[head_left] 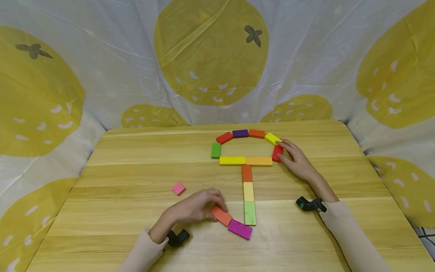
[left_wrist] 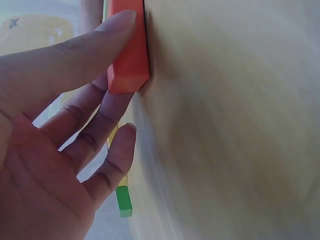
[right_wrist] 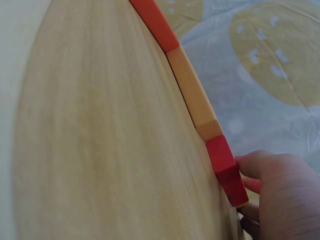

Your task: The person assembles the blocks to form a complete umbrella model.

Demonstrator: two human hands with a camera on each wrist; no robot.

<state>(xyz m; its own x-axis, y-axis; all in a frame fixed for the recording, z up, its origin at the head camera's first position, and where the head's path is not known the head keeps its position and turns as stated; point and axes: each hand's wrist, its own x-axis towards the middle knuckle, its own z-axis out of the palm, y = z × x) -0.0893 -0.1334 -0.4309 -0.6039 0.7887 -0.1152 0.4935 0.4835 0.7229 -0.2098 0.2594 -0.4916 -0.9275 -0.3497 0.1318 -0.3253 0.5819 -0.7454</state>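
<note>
My left hand (head_left: 204, 206) pinches a coral-orange block (head_left: 221, 215), thumb on one long side and fingers on the other, as the left wrist view shows. The block lies on the table, one end at a magenta block (head_left: 240, 229). Farther back, my right hand (head_left: 297, 162) holds a red block (head_left: 277, 154) between thumb and fingers at the right side of an arch of blocks. Its fingertips also reach the end of a yellow block (head_left: 273, 138). In the right wrist view that red block (right_wrist: 225, 160) meets the end of a light orange block (right_wrist: 195, 95).
The arch continues through orange, purple, red and green (head_left: 215, 150) blocks above a yellow (head_left: 232, 161) and light orange row. A column of orange, cream and light green (head_left: 249, 213) blocks runs toward me. A pink block (head_left: 178, 188) lies apart on the wooden table (head_left: 136, 162).
</note>
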